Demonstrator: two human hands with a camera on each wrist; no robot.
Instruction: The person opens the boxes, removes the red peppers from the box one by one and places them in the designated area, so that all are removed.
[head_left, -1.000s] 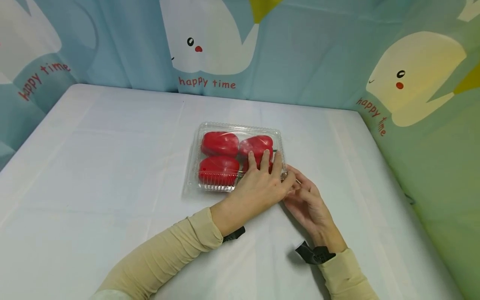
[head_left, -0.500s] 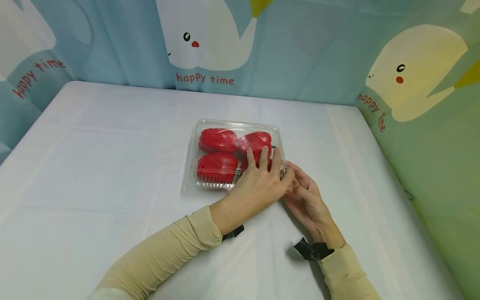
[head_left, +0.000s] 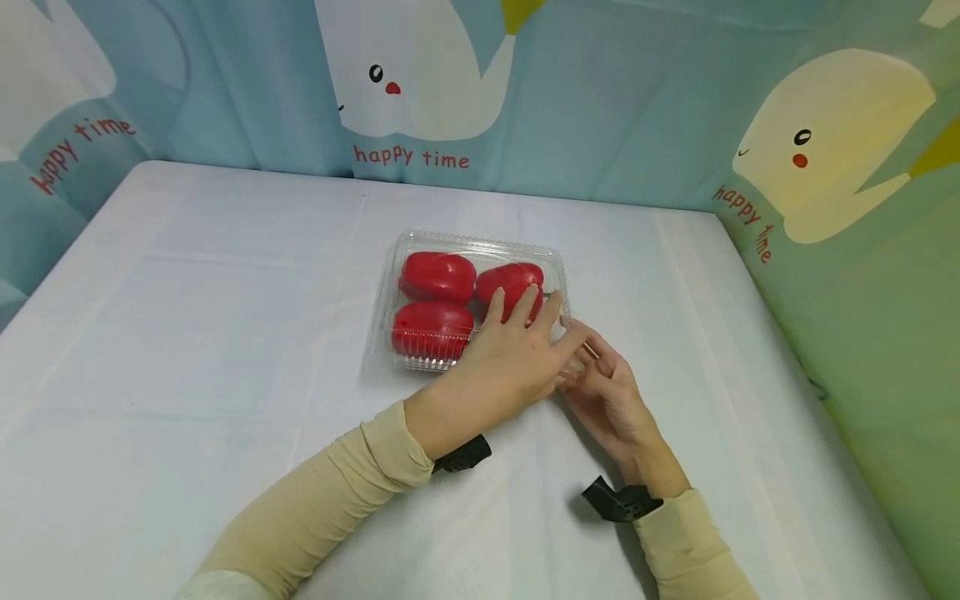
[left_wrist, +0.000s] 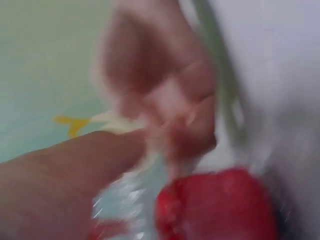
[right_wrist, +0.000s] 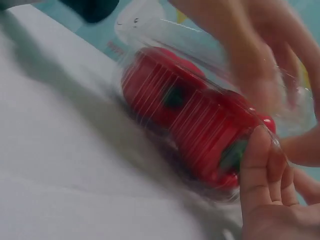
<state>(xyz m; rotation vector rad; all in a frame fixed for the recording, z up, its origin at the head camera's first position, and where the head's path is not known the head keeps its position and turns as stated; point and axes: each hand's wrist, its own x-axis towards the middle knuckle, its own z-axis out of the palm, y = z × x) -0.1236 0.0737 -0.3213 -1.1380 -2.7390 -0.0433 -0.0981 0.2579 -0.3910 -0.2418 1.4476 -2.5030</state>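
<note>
A clear plastic clamshell container (head_left: 480, 242) holds several red bell peppers (head_left: 437, 277). Green stems (right_wrist: 234, 156) show through its ribbed side in the right wrist view. My left hand (head_left: 498, 350) lies across the lid's right side with three fingers spread, while its index finger and thumb pinch at the near right corner. From the right, my right hand (head_left: 607, 400) holds that same corner, its thumb (right_wrist: 257, 162) against the plastic edge. Both hands' fingertips meet there, blurred in the left wrist view. The left hand covers the near right part of the container.
A white cloth-covered table (head_left: 225, 333) surrounds the container. Behind it and along the right hangs a blue-green curtain (head_left: 615, 108) with printed whales. Black straps (head_left: 618, 500) circle both wrists below beige sleeves (head_left: 322, 492).
My left hand has shifted slightly left and toward me. The pale glare over the peppers has faded, and a bit of clear plastic now shows between the hands. The right hand stays nearly in place.
</note>
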